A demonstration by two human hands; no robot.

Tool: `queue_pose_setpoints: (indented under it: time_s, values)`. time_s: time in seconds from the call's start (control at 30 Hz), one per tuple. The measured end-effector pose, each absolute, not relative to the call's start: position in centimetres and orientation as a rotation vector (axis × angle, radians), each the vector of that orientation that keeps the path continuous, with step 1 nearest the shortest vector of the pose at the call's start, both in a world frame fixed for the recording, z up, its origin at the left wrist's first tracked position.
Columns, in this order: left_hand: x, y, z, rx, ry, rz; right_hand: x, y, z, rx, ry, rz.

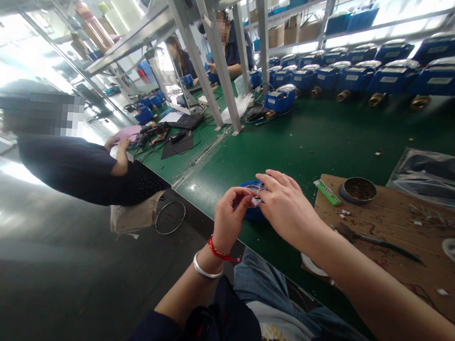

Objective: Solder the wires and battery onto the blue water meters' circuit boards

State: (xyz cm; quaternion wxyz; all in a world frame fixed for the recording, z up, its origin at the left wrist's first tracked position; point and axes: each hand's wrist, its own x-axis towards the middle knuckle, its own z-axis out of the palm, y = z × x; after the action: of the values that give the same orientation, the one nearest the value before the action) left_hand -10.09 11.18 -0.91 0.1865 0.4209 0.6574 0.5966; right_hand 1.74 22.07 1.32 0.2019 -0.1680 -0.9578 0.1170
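At the near edge of the green bench, a blue meter [256, 214] sits under both hands, mostly covered by them. My left hand [230, 210] is closed in a pinch at its left side, over the meter's open top. Whatever those fingertips hold is too small to make out. From the right, my right hand [282, 202] reaches over the meter with its fingers bent and bunched at the same spot. Thin wire-like bits show between the two hands, but what the right fingers grip is hidden.
A wooden board [382, 226] on the right carries a round tin [358, 190], a green-and-white small box [327, 192], a dark-handled tool [384, 245] and scraps. Rows of blue meters [395, 76] line the back. Metal posts [217, 58] rise behind. A co-worker [68, 167] sits left.
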Motion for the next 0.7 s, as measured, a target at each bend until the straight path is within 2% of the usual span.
queue_pose_setpoints:
  time_s: [0.17, 0.3, 0.7]
  values:
    - [-9.5, 11.5, -1.1, 1.140, 1.723, 1.728, 2.6, 21.6, 3.2, -0.484, -2.626, 0.358]
    - [-9.3, 11.8, -1.5, 1.260, 1.804, 1.709, 2.8, 21.6, 4.0, -0.473, -2.538, 0.376]
    - [-9.0, 11.9, -2.0, 1.242, 1.751, 1.696, 2.0, 22.5, 1.9, -0.390, -2.478, 0.376]
